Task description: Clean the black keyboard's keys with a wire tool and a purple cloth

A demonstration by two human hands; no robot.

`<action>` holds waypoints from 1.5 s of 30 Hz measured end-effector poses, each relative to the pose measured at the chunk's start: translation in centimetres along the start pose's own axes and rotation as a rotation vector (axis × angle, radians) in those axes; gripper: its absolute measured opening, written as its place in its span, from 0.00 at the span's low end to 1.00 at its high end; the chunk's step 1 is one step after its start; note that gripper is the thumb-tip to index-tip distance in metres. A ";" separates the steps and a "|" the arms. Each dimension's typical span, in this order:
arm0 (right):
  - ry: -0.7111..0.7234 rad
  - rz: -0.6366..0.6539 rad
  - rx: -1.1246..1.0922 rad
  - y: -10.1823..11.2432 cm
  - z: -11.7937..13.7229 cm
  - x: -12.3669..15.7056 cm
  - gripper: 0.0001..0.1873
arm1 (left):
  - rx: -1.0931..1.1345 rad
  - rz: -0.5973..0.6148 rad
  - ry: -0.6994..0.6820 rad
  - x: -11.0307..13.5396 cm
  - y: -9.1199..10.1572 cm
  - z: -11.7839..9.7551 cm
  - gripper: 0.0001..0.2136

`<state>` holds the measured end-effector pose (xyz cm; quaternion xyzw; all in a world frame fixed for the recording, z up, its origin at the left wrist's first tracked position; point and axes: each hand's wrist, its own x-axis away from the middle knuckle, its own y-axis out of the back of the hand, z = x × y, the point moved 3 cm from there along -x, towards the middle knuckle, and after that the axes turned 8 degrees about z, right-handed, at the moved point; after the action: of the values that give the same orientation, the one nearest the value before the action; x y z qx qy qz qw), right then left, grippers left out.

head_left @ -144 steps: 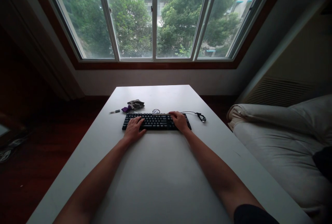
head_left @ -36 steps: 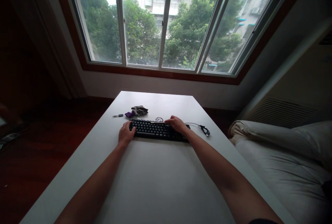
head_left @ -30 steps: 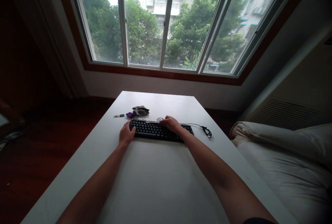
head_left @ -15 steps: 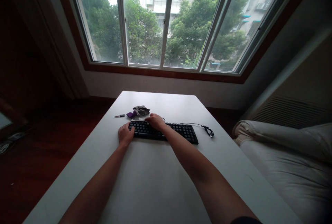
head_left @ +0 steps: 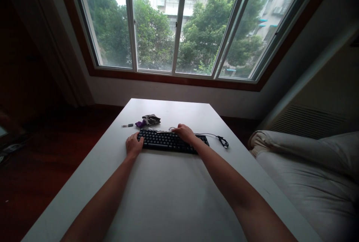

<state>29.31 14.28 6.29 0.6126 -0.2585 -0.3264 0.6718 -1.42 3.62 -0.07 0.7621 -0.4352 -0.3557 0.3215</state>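
Note:
A black keyboard (head_left: 157, 141) lies across the white table. My left hand (head_left: 134, 144) grips its left end, thumb on the front corner and fingers along the side. Over the right half of the back key rows is my right hand (head_left: 185, 133), its fingers pressed together and pointing left. A thin pale strip (head_left: 165, 132) shows along the back keys by those fingertips; whether they hold it, and what it is, I cannot make out. The keyboard's cable (head_left: 223, 142) lies bundled off its right end.
Behind the keyboard lie a crumpled grey cloth-like piece (head_left: 151, 119), a purple piece (head_left: 140, 123) and a pen-like thing (head_left: 127, 125). A pale sofa (head_left: 297, 163) stands right of the white table (head_left: 168, 189). Beyond the far edge is a window (head_left: 154, 40).
My right hand has slid rightward along the back of the keyboard, uncovering middle keys. My left hand stays on the left end. The view has shifted slightly.

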 end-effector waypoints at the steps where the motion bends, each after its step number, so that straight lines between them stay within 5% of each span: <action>1: -0.014 0.001 0.002 0.3 -0.9 1.0 0.16 | -0.001 0.000 0.000 0.0 0.0 0.0 0.20; 20: -0.373 -0.045 -0.079 4.4 -17.6 18.8 0.14 | 0.005 0.017 0.007 0.3 -0.3 -0.1 0.21; 27: -0.421 -0.219 -0.199 4.9 -21.5 22.9 0.15 | 0.001 0.013 0.002 0.4 -0.3 0.0 0.21; 36: -0.301 -0.508 -0.452 2.8 -15.9 18.6 0.22 | -0.002 0.040 0.033 0.4 0.1 -0.2 0.21; 40: -0.132 -0.368 -0.588 1.3 -10.3 14.6 0.19 | 0.003 0.025 0.026 0.3 0.0 -0.1 0.21; 45: 0.039 -0.280 -0.498 0.0 -3.3 10.1 0.16 | 0.013 0.027 0.028 0.2 0.1 0.0 0.20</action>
<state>38.39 8.84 5.39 0.4645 -0.0701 -0.4577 0.7549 -1.38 3.41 -0.07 0.7629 -0.4433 -0.3379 0.3275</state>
